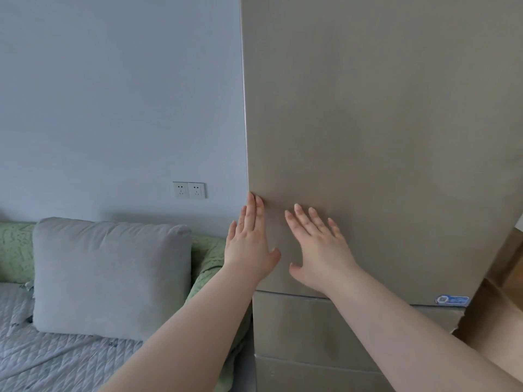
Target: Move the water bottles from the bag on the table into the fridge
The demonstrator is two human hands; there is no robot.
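Pale blue-grey wall [113, 94] on the left, a double socket [189, 190] low down on it, and below that a grey cushion [110, 278] propped against a green blanket [209, 256], with a quilted grey cover [42, 357] spread in front. The fridge [382, 123] fills the right half of the view, a tall taupe front standing right beside the wall. Both bare arms reach up to it.

The left hand [249, 244] lies flat on the upper door, fingers straight and held together, its fingertips [254, 200] right at the door's left edge, gripping nothing. The right hand [319, 250] is just beside it on the same panel, fingers spread and straight, palm towards the door, also holding nothing. The two thumbs point at each other, a little apart.

Under the hands a seam runs across, and a lower panel [297, 326] sits beneath it. A small blue sticker [452, 300] marks the upper door's bottom right corner. Wooden floor [509, 278] shows at far right.
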